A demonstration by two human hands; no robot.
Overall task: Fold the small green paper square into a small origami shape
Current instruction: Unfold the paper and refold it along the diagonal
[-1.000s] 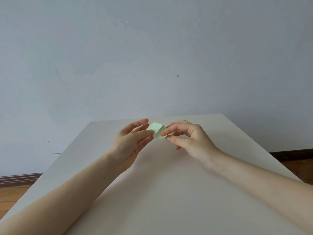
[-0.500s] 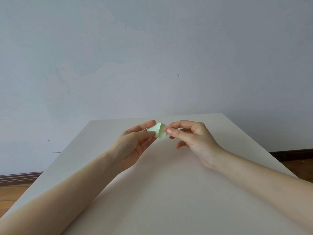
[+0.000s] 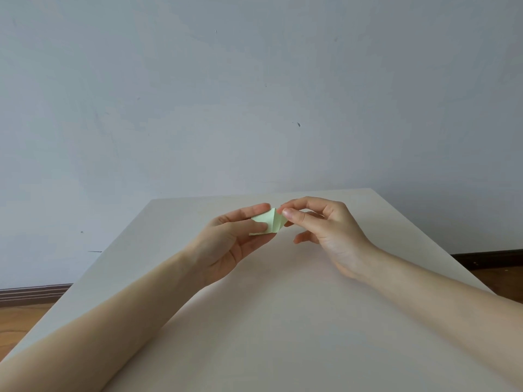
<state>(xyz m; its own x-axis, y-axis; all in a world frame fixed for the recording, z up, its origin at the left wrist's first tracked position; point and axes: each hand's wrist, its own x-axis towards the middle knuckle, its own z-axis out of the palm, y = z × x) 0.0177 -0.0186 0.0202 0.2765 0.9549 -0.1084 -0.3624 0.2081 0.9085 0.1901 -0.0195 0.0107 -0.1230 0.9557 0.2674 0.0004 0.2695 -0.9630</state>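
Paper [image 3: 268, 223], partly folded, is held above the table [image 3: 283, 321] between both hands: pinched by the left hand [image 3: 235, 236] at its left half, by the right hand [image 3: 325, 230] at its upper right corner.

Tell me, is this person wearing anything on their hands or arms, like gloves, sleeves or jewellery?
Nothing shows. The left hand and right hand are bare, with no gloves, rings, watch or bracelet visible. Both forearms are uncovered right down to the picture's lower edge, so no sleeve comes into view. The fingernails look short and unpainted.
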